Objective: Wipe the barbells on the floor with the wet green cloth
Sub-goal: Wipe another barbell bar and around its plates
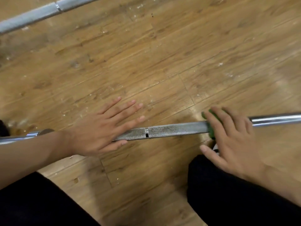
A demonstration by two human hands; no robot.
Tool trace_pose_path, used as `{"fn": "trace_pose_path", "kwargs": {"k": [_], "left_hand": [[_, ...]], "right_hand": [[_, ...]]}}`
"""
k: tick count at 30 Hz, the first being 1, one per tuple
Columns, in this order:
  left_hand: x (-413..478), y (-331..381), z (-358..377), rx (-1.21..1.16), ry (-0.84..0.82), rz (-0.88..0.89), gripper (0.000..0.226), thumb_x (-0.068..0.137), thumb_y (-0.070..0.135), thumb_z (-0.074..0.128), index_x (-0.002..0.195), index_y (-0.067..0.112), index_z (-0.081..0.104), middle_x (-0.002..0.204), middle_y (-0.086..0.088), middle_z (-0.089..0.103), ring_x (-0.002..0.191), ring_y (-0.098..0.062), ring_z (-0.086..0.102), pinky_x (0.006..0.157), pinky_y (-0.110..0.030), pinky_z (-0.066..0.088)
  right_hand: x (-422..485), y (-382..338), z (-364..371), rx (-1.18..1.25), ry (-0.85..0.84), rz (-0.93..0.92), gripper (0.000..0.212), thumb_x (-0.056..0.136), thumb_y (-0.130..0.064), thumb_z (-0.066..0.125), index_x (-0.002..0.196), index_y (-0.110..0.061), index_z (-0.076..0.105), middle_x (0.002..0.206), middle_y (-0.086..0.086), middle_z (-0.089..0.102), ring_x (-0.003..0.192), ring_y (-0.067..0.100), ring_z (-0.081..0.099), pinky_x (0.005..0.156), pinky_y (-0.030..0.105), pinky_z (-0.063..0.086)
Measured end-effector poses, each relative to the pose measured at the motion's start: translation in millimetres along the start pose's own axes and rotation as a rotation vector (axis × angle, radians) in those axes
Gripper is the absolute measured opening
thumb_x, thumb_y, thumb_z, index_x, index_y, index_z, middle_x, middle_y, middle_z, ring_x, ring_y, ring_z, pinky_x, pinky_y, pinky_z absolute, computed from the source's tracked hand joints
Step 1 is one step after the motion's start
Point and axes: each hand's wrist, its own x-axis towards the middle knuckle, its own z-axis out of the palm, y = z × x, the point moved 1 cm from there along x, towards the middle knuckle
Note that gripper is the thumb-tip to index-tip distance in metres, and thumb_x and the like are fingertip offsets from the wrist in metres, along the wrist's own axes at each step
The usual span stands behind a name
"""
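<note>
A steel barbell (171, 130) lies across the wooden floor from left to right, its knurled middle speckled with grime. My left hand (104, 128) rests flat on the bar with fingers straight and spread. My right hand (231, 139) presses the green cloth (212, 126) onto the bar further right, fingers over the top and thumb below; most of the cloth is hidden under the hand. A second barbell (40, 13) lies on the floor at the top left.
The wooden floor (162, 62) is scuffed and dotted with white specks. My knees in dark trousers (228, 193) fill the lower corners of the view, close to the near bar.
</note>
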Motion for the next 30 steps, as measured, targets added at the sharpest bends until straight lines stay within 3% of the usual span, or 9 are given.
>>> {"fn": "trace_pose_path", "kwargs": {"k": [4,7,12,16,20,23,27,30], "left_hand": [[6.1,-13.7,-5.2,0.062,0.005,-0.016,0.067,0.109,0.047,0.032,0.165,0.013,0.021,0.172,-0.021,0.014,0.16,-0.038,0.015,0.127,-0.06,0.015],[12.0,-25.2,-13.0,0.116,-0.002,-0.059,0.069,0.109,0.052,0.027,0.165,0.012,0.021,0.171,-0.023,0.017,0.159,-0.04,0.018,0.126,-0.062,0.017],[37.0,-28.7,-22.7,0.123,0.009,-0.254,0.087,0.101,0.074,0.024,0.161,0.011,0.029,0.169,-0.027,0.018,0.159,-0.043,0.014,0.127,-0.061,0.012],[111.9,6.4,-22.5,0.046,0.136,-0.184,0.084,0.102,0.067,0.033,0.161,0.007,0.029,0.168,-0.024,0.025,0.158,-0.039,0.019,0.127,-0.059,0.018],[165.8,17.1,-14.0,-0.024,0.194,-0.315,0.08,0.107,0.06,0.025,0.162,0.002,0.022,0.167,-0.021,0.03,0.159,-0.034,0.021,0.128,-0.054,0.017],[175.8,4.6,-11.1,0.025,0.101,-0.425,0.084,0.106,0.064,0.014,0.163,0.002,0.016,0.168,-0.021,0.028,0.159,-0.035,0.016,0.129,-0.056,0.013],[186.5,-5.1,-17.5,0.108,0.042,-0.448,0.085,0.105,0.066,0.014,0.164,0.004,0.019,0.164,-0.02,0.035,0.157,-0.036,0.023,0.126,-0.059,0.018],[191.2,-11.8,-21.2,0.097,0.012,-0.461,0.09,0.103,0.072,0.014,0.165,0.008,0.016,0.163,-0.017,0.038,0.156,-0.035,0.026,0.124,-0.058,0.023]], "right_hand": [[44.7,-73.2,13.6,0.02,-0.003,-0.239,0.086,0.098,-0.075,0.026,0.159,-0.015,0.039,0.157,0.013,0.045,0.14,0.039,0.044,0.115,0.054,0.031],[58.0,-57.7,14.9,-0.019,0.04,-0.289,0.079,0.102,-0.069,0.026,0.158,-0.015,0.04,0.156,0.013,0.046,0.138,0.038,0.046,0.121,0.052,0.028],[42.4,40.4,17.0,-0.046,0.257,-0.044,0.064,0.105,-0.056,0.035,0.149,-0.013,0.055,0.15,0.015,0.054,0.132,0.041,0.054,0.122,0.054,0.026],[55.5,40.2,15.6,-0.01,0.355,0.145,0.07,0.102,-0.058,0.03,0.14,-0.008,0.061,0.142,0.018,0.057,0.13,0.044,0.052,0.121,0.057,0.025],[77.1,-5.8,28.8,0.04,0.361,0.046,0.075,0.103,-0.061,0.022,0.149,-0.012,0.054,0.152,0.016,0.051,0.143,0.039,0.044,0.122,0.054,0.025],[79.8,37.6,25.3,-0.022,0.386,-0.054,0.07,0.107,-0.059,0.021,0.152,-0.015,0.051,0.155,0.014,0.049,0.142,0.037,0.046,0.124,0.052,0.026],[64.5,121.1,17.1,0.006,0.49,0.261,0.063,0.109,-0.051,0.025,0.146,-0.01,0.056,0.149,0.018,0.05,0.136,0.042,0.046,0.12,0.06,0.026],[70.1,134.8,14.5,0.073,0.544,0.386,0.066,0.109,-0.051,0.022,0.142,-0.005,0.056,0.149,0.019,0.048,0.141,0.042,0.038,0.121,0.061,0.021]]}}
